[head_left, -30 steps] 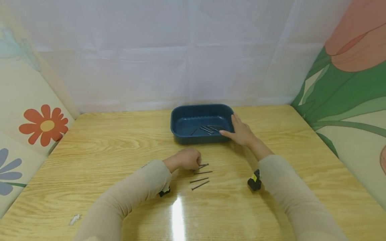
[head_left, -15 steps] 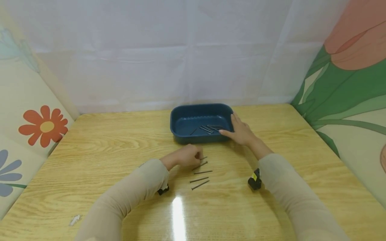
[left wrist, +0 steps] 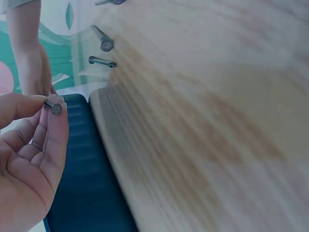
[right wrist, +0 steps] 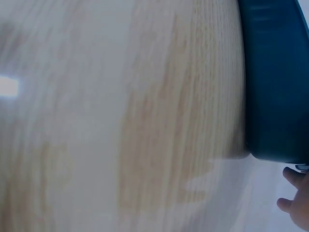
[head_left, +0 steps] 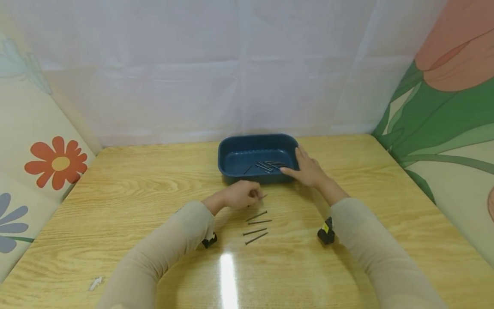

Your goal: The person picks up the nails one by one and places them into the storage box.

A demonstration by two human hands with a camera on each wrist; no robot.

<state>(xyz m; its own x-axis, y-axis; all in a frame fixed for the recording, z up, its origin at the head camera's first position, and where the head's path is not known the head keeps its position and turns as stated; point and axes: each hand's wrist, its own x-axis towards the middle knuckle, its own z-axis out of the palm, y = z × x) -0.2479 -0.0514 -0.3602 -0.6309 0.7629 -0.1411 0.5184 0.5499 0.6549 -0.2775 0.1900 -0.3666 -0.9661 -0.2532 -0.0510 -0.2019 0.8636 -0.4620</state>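
In the head view my left hand (head_left: 238, 195) is just in front of the blue plastic bin (head_left: 277, 178). Its thumb and fingers pinch a metal nail (left wrist: 55, 108), whose round head faces the camera in the left wrist view. My right hand (head_left: 307, 170) holds the bin's right end, thumb over the front rim and fingers along the side; the right wrist view catches only some fingertips (right wrist: 291, 177) at its edge. Several nails (head_left: 266, 166) lie inside the bin, toward its right. Several more nails (head_left: 256, 231) lie in a rough column on the table, nearer to me.
The wooden table (head_left: 154, 180) has a white scuffed patch (head_left: 96, 282) at the front left. White sheeting (head_left: 173, 86) hangs behind it. Flower-patterned panels (head_left: 59, 161) flank both sides. Black wrist devices (head_left: 326, 231) sit under both sleeves.
My left hand has taken a nail from the far end of the column and moved it forward toward the bin. My right hand has stayed on the bin.
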